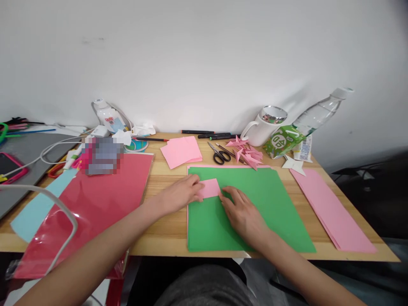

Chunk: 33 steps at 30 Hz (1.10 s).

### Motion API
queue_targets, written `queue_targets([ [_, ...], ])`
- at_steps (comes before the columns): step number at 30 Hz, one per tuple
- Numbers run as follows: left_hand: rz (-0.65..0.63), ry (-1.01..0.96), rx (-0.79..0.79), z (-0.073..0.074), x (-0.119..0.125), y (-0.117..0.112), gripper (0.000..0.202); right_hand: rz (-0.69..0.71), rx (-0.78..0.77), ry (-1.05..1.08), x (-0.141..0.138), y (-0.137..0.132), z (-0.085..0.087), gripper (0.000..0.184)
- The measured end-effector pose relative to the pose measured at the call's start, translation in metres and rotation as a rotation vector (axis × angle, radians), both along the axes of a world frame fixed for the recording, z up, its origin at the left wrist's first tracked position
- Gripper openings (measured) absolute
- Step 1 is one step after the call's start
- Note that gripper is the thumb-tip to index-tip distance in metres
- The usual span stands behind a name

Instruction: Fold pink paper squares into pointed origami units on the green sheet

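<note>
A small pink paper rectangle [210,188], apparently folded, lies on a stack topped by a green sheet [255,221]. At its left end, my left hand [183,193] has thumb and fingers closed on the edge. My right hand [242,212] holds the opposite end by the right edge, its fingers bent and its palm low over the green sheet. The fingertips of both hands partly cover the paper's ends. Just behind are a pile of pink paper squares [182,151], black-handled scissors [219,156] and several folded pink paper pieces [247,153].
Several markers [213,136] lie along the wall. A white mug [263,127], green packet [282,142] and tilted water bottle [318,112] stand at back right. Pink strips [334,212] lie right. Red paper in a clear sleeve [108,204] and a white cable [72,216] occupy the left.
</note>
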<state>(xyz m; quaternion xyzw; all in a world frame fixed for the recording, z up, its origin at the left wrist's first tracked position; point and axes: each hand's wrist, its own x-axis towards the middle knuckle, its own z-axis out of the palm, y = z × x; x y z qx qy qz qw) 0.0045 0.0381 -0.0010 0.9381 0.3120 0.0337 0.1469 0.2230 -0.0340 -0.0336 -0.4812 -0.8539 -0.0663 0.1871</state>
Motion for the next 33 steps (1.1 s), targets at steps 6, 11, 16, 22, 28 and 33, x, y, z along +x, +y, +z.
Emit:
queue_targets([
  [6, 0.056, 0.002, 0.062, -0.008, 0.006, 0.001, 0.023, -0.047, 0.030, -0.009, -0.001, 0.000, 0.002, 0.024],
  [11, 0.022, -0.073, 0.031, -0.010, -0.013, 0.006, 0.030, -0.030, 0.018, 0.030, 0.002, -0.001, -0.001, 0.026],
  [16, -0.015, -0.054, 0.000, -0.009, -0.026, 0.014, 0.045, -0.018, 0.044, 0.024, 0.005, -0.001, -0.003, 0.026],
  [22, -0.074, -0.031, -0.038, -0.001, -0.028, 0.022, 0.058, -0.011, 0.028, 0.011, 0.004, -0.001, 0.000, 0.025],
  [28, -0.075, -0.029, -0.105, 0.002, -0.025, 0.025, 0.061, -0.031, 0.046, 0.038, 0.001, 0.001, -0.003, 0.026],
  [33, 0.112, -0.102, -0.116, -0.002, -0.014, 0.011, 0.073, -0.061, -0.015, 0.102, 0.002, 0.003, -0.005, 0.022],
])
